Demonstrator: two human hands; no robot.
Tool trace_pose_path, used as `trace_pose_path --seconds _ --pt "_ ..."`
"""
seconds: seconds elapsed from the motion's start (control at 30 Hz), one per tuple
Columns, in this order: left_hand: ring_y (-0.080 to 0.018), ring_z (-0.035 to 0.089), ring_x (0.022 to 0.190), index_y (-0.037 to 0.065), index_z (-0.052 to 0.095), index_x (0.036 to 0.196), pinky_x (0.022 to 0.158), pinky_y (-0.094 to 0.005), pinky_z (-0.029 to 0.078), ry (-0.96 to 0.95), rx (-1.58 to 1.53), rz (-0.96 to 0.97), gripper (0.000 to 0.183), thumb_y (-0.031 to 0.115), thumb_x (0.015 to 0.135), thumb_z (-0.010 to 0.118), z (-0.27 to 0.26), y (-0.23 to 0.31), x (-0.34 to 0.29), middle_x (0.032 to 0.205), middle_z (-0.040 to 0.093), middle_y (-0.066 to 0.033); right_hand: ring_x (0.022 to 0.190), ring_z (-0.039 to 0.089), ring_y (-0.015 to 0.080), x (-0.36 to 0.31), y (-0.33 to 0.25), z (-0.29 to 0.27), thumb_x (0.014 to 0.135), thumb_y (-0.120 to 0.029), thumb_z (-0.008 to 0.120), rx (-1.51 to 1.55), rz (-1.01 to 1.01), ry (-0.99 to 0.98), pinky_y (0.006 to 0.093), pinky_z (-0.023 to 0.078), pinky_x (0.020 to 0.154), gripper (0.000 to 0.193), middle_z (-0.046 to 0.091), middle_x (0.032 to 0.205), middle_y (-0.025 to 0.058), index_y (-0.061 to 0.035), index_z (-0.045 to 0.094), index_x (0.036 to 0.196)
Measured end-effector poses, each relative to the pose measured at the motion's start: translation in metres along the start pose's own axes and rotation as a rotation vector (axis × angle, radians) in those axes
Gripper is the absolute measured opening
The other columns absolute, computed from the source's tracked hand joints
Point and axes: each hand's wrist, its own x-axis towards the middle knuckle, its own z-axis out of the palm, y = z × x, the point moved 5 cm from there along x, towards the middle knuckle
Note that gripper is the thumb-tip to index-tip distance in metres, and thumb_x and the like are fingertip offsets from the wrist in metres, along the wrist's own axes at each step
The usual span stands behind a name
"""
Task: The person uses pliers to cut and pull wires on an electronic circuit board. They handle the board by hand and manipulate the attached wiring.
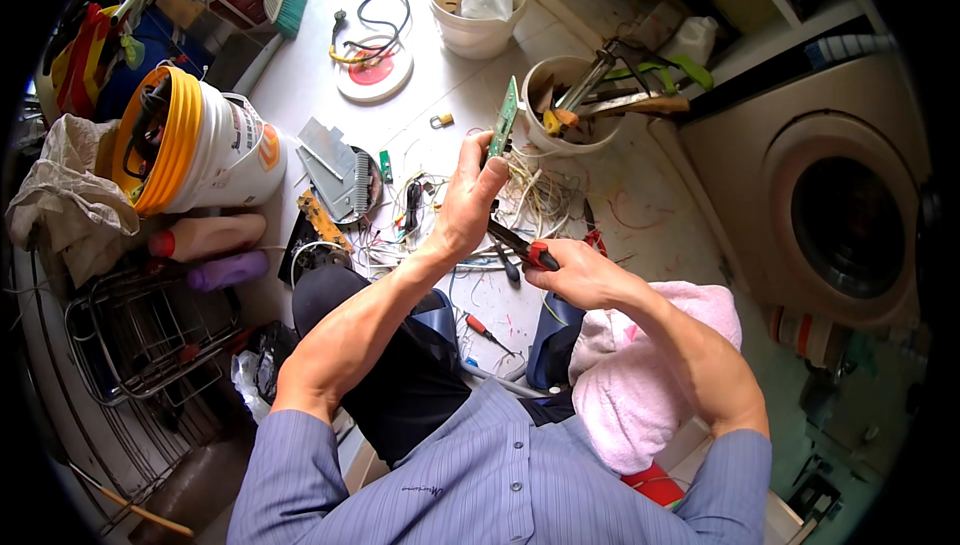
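Note:
My left hand (462,200) is raised over the floor, its fingers closed on a narrow green circuit board (507,115) held nearly upright. Just below and to the right, my right hand (585,273) grips the red-and-black handle of a hand tool that looks like pliers (513,239). Its jaws point up toward my left hand and are partly hidden behind it, so I cannot tell whether they touch the board. Beneath both hands lies a tangle of pale wires (545,195). A red-handled screwdriver (485,330) rests on the floor between my feet.
To the left lie a metal plate assembly (340,170) and a tipped white bucket with an orange rim (235,155). Ahead stand a tool bucket (535,75) and a white bucket (480,37). A front-loading washing machine (780,145) is at right. A pink towel (640,385) covers my right leg.

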Motion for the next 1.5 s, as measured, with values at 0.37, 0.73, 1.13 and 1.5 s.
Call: trace_pose_path --seconds 0.37,0.73,1.13,1.5 --pt "-0.0332 0.061 0.091 -0.002 0.052 0.131 0.085 -0.0429 0.048 0.039 0.247 0.196 0.087 0.077 0.095 0.050 0.004 0.014 -0.012 0.101 0.062 -0.0206 0.090 0.069 0.0406 -0.010 0.002 0.018 0.094 -0.022 0.064 -0.028 0.091 0.050 0.0481 0.051 0.081 0.024 0.070 0.087 0.0251 -0.0007 0.068 0.104" --pt "-0.0245 0.059 0.082 0.000 0.057 0.120 0.074 -0.0378 0.046 0.093 0.202 -0.018 0.081 0.076 0.095 0.050 -0.012 0.000 0.010 0.089 0.061 -0.0134 0.091 0.068 0.0460 0.008 -0.001 0.008 0.093 -0.021 0.062 -0.212 0.021 0.186 0.0536 0.050 0.082 0.023 0.071 0.087 0.0266 -0.0013 0.069 0.103" --pt "-0.0219 0.062 0.073 -0.002 0.054 0.126 0.066 -0.0376 0.052 -0.100 -0.942 -0.529 0.096 0.085 0.096 0.029 -0.004 -0.015 0.018 0.089 0.066 -0.0107 0.079 0.064 0.0406 -0.015 -0.030 -0.015 0.092 -0.024 0.066 0.010 0.003 -0.001 0.0454 0.049 0.074 0.024 0.066 0.078 0.0201 -0.0008 0.064 0.095" --pt "-0.0268 0.067 0.077 -0.004 0.056 0.124 0.067 -0.0459 0.061 -0.010 -0.933 -0.734 0.099 0.088 0.092 0.035 0.004 -0.017 0.014 0.089 0.068 -0.0151 0.091 0.063 0.0383 -0.023 -0.027 -0.041 0.079 0.002 0.065 -0.627 -0.366 0.698 0.0466 0.051 0.081 0.042 0.064 0.097 0.0169 0.0004 0.061 0.121"
